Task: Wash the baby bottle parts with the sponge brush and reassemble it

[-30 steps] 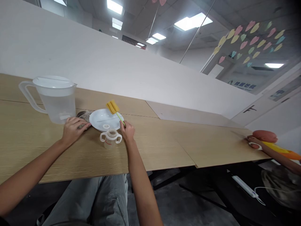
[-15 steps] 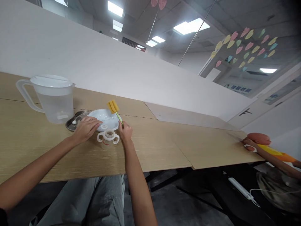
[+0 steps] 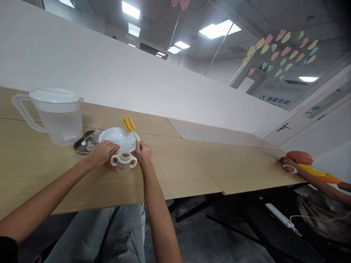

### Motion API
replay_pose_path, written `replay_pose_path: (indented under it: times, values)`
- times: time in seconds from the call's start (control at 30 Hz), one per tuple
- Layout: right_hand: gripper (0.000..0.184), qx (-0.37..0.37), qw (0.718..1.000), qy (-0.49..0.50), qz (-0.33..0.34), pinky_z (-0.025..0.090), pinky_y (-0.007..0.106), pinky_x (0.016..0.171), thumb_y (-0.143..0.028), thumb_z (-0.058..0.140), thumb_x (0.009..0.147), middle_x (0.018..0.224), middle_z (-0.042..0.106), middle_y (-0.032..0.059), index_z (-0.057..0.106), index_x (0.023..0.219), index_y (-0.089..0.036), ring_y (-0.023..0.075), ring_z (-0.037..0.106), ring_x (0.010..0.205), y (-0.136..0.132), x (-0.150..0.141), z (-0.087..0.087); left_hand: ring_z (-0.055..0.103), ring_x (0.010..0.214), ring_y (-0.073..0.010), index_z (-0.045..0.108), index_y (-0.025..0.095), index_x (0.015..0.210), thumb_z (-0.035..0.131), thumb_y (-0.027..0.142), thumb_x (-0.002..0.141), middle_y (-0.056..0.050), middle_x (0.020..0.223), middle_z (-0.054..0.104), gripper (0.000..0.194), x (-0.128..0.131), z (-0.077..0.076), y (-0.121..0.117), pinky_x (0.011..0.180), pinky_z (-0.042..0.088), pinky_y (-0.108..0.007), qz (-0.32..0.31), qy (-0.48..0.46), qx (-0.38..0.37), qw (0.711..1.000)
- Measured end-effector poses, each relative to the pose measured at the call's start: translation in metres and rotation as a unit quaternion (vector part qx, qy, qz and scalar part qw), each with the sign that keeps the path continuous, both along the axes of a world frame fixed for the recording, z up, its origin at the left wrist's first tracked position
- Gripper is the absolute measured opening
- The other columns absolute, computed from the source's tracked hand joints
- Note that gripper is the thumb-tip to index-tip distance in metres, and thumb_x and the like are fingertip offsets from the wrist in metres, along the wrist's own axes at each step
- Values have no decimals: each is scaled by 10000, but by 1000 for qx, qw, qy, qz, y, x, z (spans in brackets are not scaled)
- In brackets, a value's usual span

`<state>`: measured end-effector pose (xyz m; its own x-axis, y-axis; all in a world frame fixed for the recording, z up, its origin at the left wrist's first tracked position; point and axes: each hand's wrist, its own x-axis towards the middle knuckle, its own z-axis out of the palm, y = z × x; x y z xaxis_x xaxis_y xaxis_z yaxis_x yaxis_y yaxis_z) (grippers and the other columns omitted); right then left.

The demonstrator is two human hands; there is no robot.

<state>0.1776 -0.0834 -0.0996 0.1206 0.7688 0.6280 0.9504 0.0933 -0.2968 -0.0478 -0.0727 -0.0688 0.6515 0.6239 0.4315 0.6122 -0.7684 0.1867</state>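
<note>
My right hand [image 3: 144, 152] is closed around the green handle of a sponge bottle brush [image 3: 128, 124], its yellow head raised over the far side of a white bowl [image 3: 109, 134]. My left hand [image 3: 103, 152] rests at the bowl's near left rim, fingers drawn together; a bit of white shows by the fingertips, but what they hold is hidden. Between my hands a clear baby bottle [image 3: 123, 168] with two white handles stands upright and uncapped on the table. Left of the bowl, a metal tray [image 3: 78, 148] holds small clear and white parts, partly behind my left hand.
A lidded plastic pitcher [image 3: 60, 122] of clear liquid stands at the left. The wooden table [image 3: 181, 171] runs along a white wall [image 3: 153, 95]. At its far right end, another person's hand [image 3: 289, 163] is beside a doll [image 3: 300, 157] in yellow and orange.
My left hand has lowered slightly at the bowl's rim, and the white ring seen by its fingertips is now mostly hidden. The view has shifted a little; the brush stays raised.
</note>
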Motion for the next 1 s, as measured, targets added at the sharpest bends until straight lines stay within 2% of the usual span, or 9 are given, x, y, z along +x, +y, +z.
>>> replay_pose_path:
  times: [0.27,0.4,0.67,0.8,1.0]
  values:
    - [376,4,1000,-4,4,198,248,549,-387,424,1012,665,668,25,689,868,-164,91,466,532,0,1,-1,626,961,-252,684,181,996,294,508,997,-92,984,721,509,-2,-2,0,916,415,-404,19,-30,5,999]
    - [359,-10,1000,-3,2,199,245,550,-373,432,1010,693,684,32,689,875,-162,91,482,544,-1,0,0,617,961,-252,680,176,1015,321,503,987,-92,1003,718,486,-2,-2,-2,889,419,-388,20,-55,-6,998]
    - [362,-7,1000,-9,-1,206,243,549,-374,426,1011,672,664,24,675,851,-165,92,479,542,-2,-1,1,610,902,-255,653,179,1030,365,551,943,-77,902,703,478,-1,0,-7,880,420,-397,42,-87,-25,995]
    - [362,-10,1000,-8,-3,202,246,548,-373,424,1011,670,661,23,676,855,-164,91,474,539,-1,-1,1,616,900,-252,612,172,1105,424,589,898,-58,869,693,502,-1,2,-8,898,430,-390,57,-131,-68,987]
    - [364,-13,1000,-12,-4,210,241,555,-374,415,1012,678,665,23,672,858,-167,93,491,553,-1,-1,0,615,859,-226,570,167,1234,522,625,825,-32,875,683,616,-2,2,-6,824,467,-344,70,-178,-130,973]
